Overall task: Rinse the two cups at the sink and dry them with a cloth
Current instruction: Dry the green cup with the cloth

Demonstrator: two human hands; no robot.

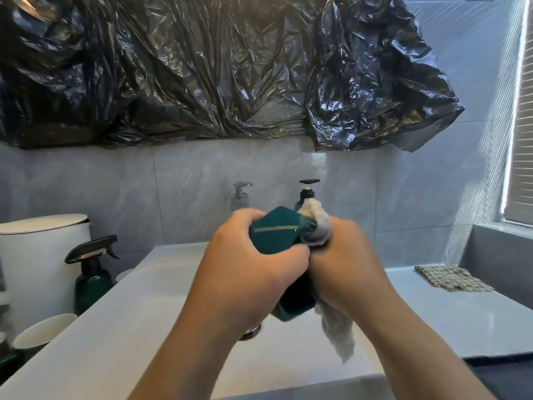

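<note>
Grey marbled tiles (121, 192) back a white sink (161, 287) that fills the lower middle of the view, and crumpled black plastic sheeting (202, 67) hangs across the wall from ten o'clock to two o'clock. At centre, both bare hands meet over the basin. The left hand (245, 272) is clenched around a dark green cup (275, 233), an angular, faceted one with a thin gold line across its side. The right hand (343, 261) grasps a pale cloth (318, 226), which is pressed against the cup's right side; one bunched end pokes up at twelve o'clock of the hands, and the loose tail (340, 333) dangles below them toward five o'clock. A second dark green shape (297, 304) sits just under the hands, touching the cloth; whether it is the other cup or part of the same one I cannot tell.

Behind the hands at twelve o'clock stand a clear pump bottle (240, 196) and a dark pump bottle (307, 192), side by side. At nine o'clock a dark green spray bottle (90, 272) stands beside a white lidded bin (40, 255), with a white cup rim (43, 330) lower at eight o'clock. At three o'clock a checked cloth (452, 277) lies flat on the white counter (447, 319), below a window blind (523, 140).
</note>
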